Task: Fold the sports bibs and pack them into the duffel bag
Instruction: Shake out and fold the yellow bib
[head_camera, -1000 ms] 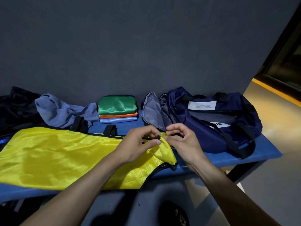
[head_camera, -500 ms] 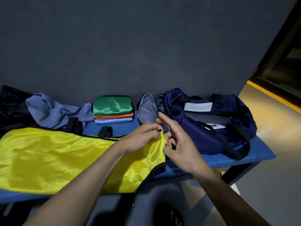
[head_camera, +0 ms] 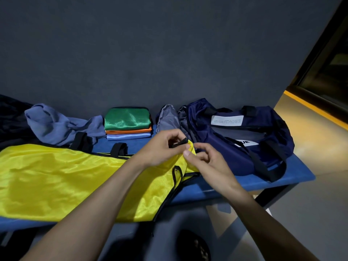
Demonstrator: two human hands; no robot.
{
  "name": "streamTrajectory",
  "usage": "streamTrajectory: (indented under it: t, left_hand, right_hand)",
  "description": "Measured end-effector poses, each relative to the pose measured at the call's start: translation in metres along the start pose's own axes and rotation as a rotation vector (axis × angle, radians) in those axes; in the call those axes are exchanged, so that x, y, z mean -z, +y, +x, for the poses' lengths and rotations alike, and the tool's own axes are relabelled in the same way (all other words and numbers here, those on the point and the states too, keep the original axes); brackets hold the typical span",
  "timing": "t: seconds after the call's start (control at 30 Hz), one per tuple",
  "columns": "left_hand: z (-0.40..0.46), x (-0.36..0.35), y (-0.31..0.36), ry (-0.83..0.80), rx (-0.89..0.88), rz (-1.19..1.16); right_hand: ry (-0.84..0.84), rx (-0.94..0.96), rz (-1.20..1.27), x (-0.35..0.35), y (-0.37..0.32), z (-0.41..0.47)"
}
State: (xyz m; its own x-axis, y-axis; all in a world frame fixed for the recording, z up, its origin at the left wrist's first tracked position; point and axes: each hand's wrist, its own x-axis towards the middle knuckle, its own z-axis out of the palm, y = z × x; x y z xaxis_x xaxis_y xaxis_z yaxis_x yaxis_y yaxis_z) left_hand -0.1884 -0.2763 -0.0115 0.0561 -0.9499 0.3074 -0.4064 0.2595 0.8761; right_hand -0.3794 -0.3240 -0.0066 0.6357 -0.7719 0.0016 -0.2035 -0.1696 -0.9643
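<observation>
— One long blue bench (head_camera: 222, 187) is seen by a dark wall (head_camera: 150, 53). What is laid on it?

— Most of it is covered by a big yellow bib (head_camera: 56, 181), spread flat on the left side. Its near edge is hung a little over the front of the bench.

— And the bag?

— A dark blue duffel bag (head_camera: 244, 140) is set on the right end, just past the bib, with its top flopped open.

— What is kept behind the bib?

— A grey-blue cloth (head_camera: 56, 125) is bunched up at the back left. Next to it, folded bibs (head_camera: 128, 123) are stacked: green on top, orange under it, light blue at the bottom.

— How are the hands held?

— The bib's right corner is lifted off the bench. A black strap at that corner is pinched by the left hand (head_camera: 160, 147), fingers curled. The yellow cloth is pinched just beside it by the right hand (head_camera: 205, 162), the other fingers bent loosely.
</observation>
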Motion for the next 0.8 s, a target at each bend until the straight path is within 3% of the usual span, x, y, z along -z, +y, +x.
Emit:
streamTrajectory:
  t: [0.23, 0.43, 0.57, 0.67, 0.8]
  left_hand:
    - [-0.001, -0.003, -0.008, 0.000, -0.036, 0.186]
    - [-0.001, -0.012, -0.004, 0.045, -0.069, 0.263]
    - [-0.015, -0.001, -0.003, 0.102, -0.055, 0.286]
    - [-0.033, 0.022, -0.010, 0.178, -0.031, 0.445]
    - [-0.069, 0.049, -0.039, 0.073, 0.184, 0.787]
  right_hand:
    - [-0.026, 0.022, -0.384, 0.018, 0.004, 0.003]
    - [-0.074, -0.109, -0.130, 0.003, 0.000, 0.013]
    - [0.041, -0.217, -0.009, 0.000, 0.010, 0.025]
    - [0.139, -0.249, -0.038, 0.003, 0.016, 0.033]
    - [0.123, -0.286, 0.027, 0.000, 0.025, 0.040]
